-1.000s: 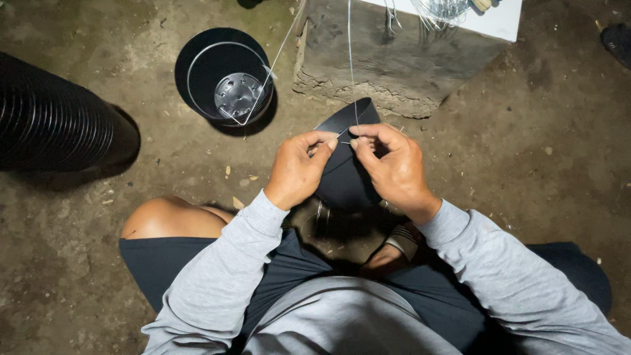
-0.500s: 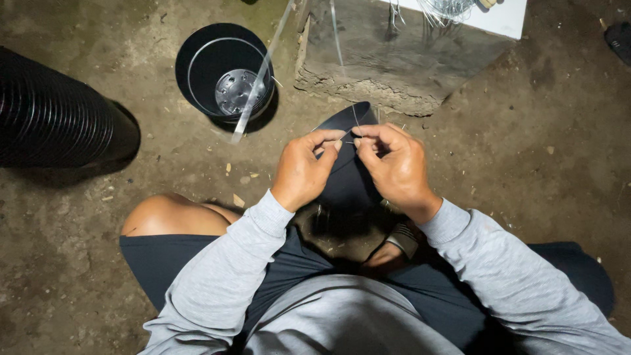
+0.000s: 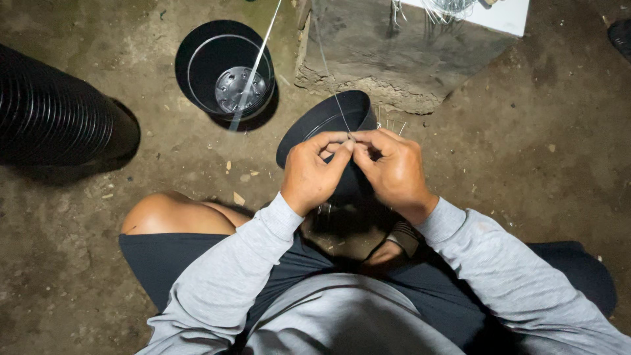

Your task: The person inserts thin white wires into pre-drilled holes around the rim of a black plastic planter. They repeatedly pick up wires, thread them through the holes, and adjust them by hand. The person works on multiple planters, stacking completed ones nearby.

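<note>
while both hands (image 3: 351, 167) pinch wire (image 3: 332, 98), the pot (image 3: 328, 118) lies beneath.

The floor (image 3: 539, 151) is bare brown dirt with little bits of stone and straw on it. A rough grey stone block (image 3: 401, 52) sits at the top, with a white board (image 3: 499, 14) lying on it. A ribbed black tube (image 3: 52, 108) lies at the left. Bright light falls in the middle, and the corners are dark.
</note>
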